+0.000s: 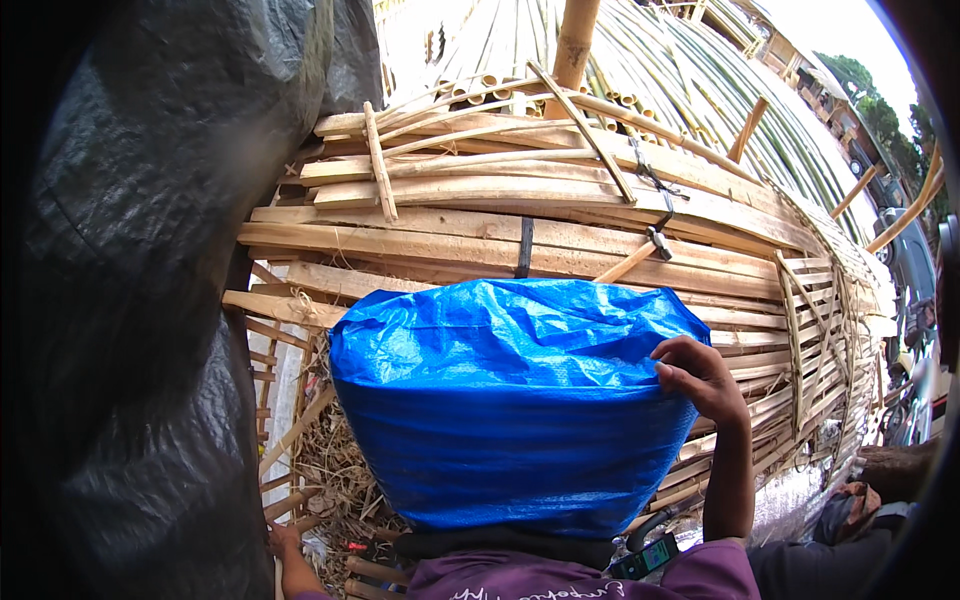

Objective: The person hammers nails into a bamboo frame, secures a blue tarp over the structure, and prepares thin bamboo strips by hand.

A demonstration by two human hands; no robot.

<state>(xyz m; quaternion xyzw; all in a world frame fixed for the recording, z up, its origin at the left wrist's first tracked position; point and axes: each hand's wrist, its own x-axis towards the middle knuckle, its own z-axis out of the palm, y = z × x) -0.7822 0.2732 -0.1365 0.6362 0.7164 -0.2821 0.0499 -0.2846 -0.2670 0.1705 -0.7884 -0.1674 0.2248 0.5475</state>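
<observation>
While the blue tarp-wrapped bundle point(510, 400) is resting against the split bamboo stack point(560, 230), the right hand point(705, 380) is curling closed, pinching its upper corner; the left hand point(283, 540) is hanging low, its grip unreadable. Judged: positioning step; steadier two-handed hold needed.

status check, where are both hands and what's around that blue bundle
Right hand gripping blue tarp bundle at its upper right. Left hand low beside it, grip unclear. Bamboo slat stack behind.

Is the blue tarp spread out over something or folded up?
Spread out. The blue tarp drapes over a bulky load, crinkled across the top and smooth down the front, with the right hand gripping its upper right edge.
</observation>
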